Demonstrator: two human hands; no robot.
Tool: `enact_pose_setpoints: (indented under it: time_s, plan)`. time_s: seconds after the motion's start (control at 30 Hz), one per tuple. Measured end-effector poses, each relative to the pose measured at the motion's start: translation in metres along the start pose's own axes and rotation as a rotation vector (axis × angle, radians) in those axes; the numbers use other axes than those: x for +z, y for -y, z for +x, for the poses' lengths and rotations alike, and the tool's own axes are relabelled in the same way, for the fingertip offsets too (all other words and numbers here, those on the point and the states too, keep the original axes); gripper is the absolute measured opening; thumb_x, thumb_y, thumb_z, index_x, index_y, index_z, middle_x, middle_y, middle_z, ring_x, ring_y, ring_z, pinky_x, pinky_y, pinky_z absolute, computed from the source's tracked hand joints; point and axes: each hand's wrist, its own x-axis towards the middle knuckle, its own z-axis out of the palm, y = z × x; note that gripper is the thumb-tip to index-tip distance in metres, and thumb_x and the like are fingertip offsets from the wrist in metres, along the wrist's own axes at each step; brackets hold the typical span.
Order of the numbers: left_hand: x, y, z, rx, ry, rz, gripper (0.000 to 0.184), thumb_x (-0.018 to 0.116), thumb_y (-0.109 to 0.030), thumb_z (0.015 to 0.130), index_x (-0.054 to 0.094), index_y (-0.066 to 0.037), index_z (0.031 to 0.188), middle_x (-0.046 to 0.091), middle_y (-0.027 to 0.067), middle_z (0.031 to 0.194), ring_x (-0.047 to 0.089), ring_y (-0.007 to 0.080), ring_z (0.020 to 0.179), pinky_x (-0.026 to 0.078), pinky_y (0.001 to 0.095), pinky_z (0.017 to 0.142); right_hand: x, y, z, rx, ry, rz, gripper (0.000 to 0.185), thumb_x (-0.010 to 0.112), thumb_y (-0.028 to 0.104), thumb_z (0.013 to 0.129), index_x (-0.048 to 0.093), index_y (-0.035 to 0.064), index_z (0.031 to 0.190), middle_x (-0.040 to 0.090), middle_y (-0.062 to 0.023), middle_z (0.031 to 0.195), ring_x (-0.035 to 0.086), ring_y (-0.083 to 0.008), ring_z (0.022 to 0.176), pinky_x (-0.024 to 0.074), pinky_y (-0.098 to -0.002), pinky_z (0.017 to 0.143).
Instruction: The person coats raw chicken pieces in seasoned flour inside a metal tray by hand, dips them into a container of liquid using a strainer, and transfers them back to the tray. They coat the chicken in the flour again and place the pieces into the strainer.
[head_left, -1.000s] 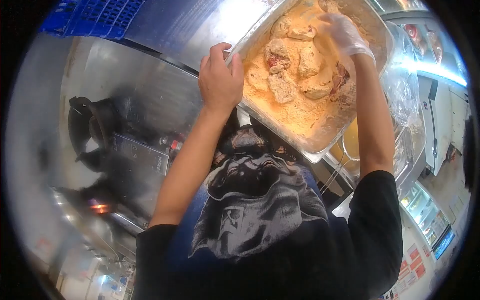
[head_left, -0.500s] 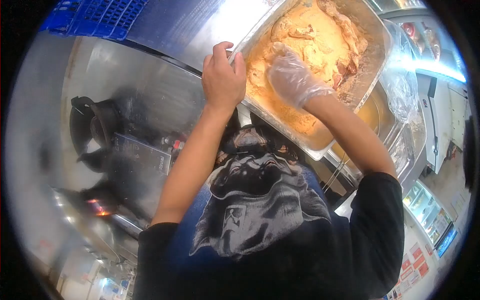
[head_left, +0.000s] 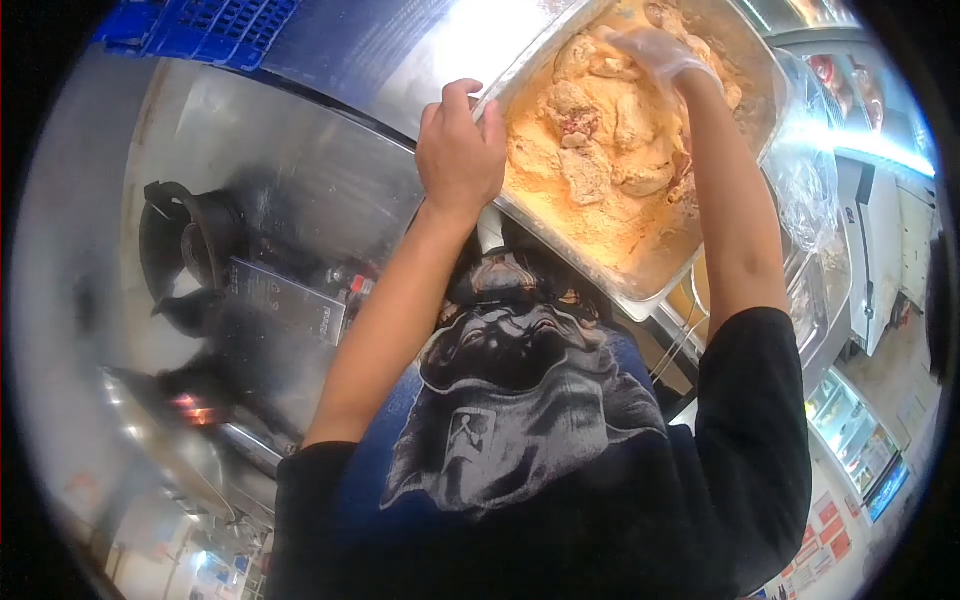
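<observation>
A deep metal pan (head_left: 640, 301) holds several pieces of raw meat, probably chicken (head_left: 632, 125), lying in loose orange-tinted flour (head_left: 535, 160). My bare left hand (head_left: 462, 148) is closed over the pan's left rim, thumb and fingers on either side of the edge. My right hand (head_left: 665, 55), in a clear plastic glove, reaches into the far part of the pan. Its fingers stretch to the left over the coated pieces and touch them; the fingertips are slightly blurred.
A metal counter (head_left: 300, 160) runs along the left, with a black pan-like vessel (head_left: 190, 240) and a glowing flame (head_left: 195, 408) nearer me. A blue plastic crate (head_left: 215, 30) stands at the upper left. Clear plastic wrap (head_left: 805, 150) hangs right of the pan.
My right hand has moved up and to the right, toward the pan's far end. Flour that covered the middle has shifted, baring coated meat pieces. My left hand stays on the rim.
</observation>
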Motion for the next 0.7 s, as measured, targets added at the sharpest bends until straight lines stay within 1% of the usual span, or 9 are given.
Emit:
enact_pose_setpoints:
  time_s: [0.1,0.17,0.2,0.27,0.3,0.4,0.43,0.6,0.7]
  plan:
    - [0.000,-0.001,0.000,-0.012,0.001,-0.003,0.030,0.068,-0.021,0.097,0.061,-0.005,0.121,0.070,0.0159,0.097,0.066,0.0368,0.095,0.051,0.0474,0.084,0.020,-0.034,0.011,0.057,0.029,0.279,0.068,0.060,0.057,0.099,0.056,0.0122,0.150,0.054,-0.0144,0.156,0.049,-0.0307,0.145,0.0389,-0.0441,0.120]
    - [0.001,0.001,0.001,-0.008,-0.003,0.001,0.030,0.068,-0.021,0.097,0.061,-0.005,0.121,0.070,0.0161,0.097,0.066,0.0368,0.095,0.051,0.0473,0.084,0.021,-0.051,0.021,-0.406,0.188,-0.255,0.081,0.060,0.064,0.095,0.044,0.0157,0.159,0.042,-0.0129,0.164,0.041,-0.0308,0.150,0.0347,-0.0487,0.123]
    - [0.001,0.001,0.000,-0.001,-0.002,0.001,0.030,0.068,-0.021,0.097,0.061,-0.005,0.122,0.070,0.0162,0.098,0.066,0.0369,0.096,0.051,0.0471,0.084,0.025,-0.043,0.009,-0.400,0.189,-0.253,0.081,0.060,0.064,0.095,0.044,0.0157,0.159,0.042,-0.0129,0.164,0.041,-0.0308,0.150,0.0347,-0.0487,0.123]
    - [0.001,0.000,0.000,-0.002,0.005,0.004,0.030,0.068,-0.021,0.097,0.061,-0.005,0.122,0.070,0.0163,0.098,0.066,0.0369,0.096,0.051,0.0471,0.084,0.038,-0.021,-0.026,0.019,0.261,0.614,0.086,0.065,0.060,0.094,0.035,0.0170,0.162,0.036,-0.0141,0.167,0.037,-0.0330,0.152,0.0323,-0.0554,0.125]
    - [0.000,-0.001,0.000,-0.010,0.006,0.015,0.030,0.068,-0.021,0.097,0.061,-0.005,0.122,0.070,0.0164,0.099,0.067,0.0368,0.097,0.051,0.0472,0.084,0.041,-0.010,-0.044,0.145,0.246,0.731,0.088,0.070,0.057,0.093,0.036,0.0156,0.162,0.036,-0.0169,0.166,0.036,-0.0346,0.153,0.0302,-0.0605,0.125]
    - [-0.001,-0.001,0.000,0.000,0.013,0.014,0.030,0.067,-0.021,0.097,0.061,-0.005,0.122,0.070,0.0165,0.100,0.066,0.0371,0.097,0.051,0.0476,0.084,0.008,0.045,-0.114,0.065,0.294,0.452,0.093,0.071,0.058,0.092,0.032,0.0131,0.164,0.034,-0.0189,0.168,0.034,-0.0355,0.154,0.0334,-0.0555,0.125]
    - [-0.001,-0.001,0.000,0.003,0.017,0.011,0.030,0.067,-0.021,0.097,0.061,-0.005,0.122,0.070,0.0165,0.100,0.066,0.0371,0.097,0.051,0.0476,0.084,0.011,0.036,-0.119,-0.099,0.250,0.305,0.091,0.068,0.061,0.094,0.038,0.0086,0.161,0.040,-0.0200,0.164,0.038,-0.0334,0.152,0.0356,-0.0493,0.124]
    - [-0.002,-0.003,0.001,-0.021,0.042,0.038,0.029,0.066,-0.021,0.098,0.061,-0.005,0.122,0.070,0.0173,0.102,0.067,0.0365,0.097,0.051,0.0476,0.085,-0.030,-0.015,-0.102,-0.099,0.406,0.070,0.078,0.063,0.063,0.097,0.056,0.0058,0.150,0.054,-0.0199,0.154,0.046,-0.0283,0.147,0.0332,-0.0447,0.124]
    - [-0.001,-0.001,0.001,-0.005,0.032,0.050,0.029,0.066,-0.021,0.098,0.061,-0.005,0.122,0.069,0.0176,0.102,0.067,0.0361,0.097,0.051,0.0477,0.085,-0.020,-0.052,-0.083,0.015,0.006,0.312,0.071,0.065,0.059,0.097,0.061,0.0053,0.143,0.057,-0.0168,0.151,0.052,-0.0281,0.140,0.0377,-0.0387,0.118]
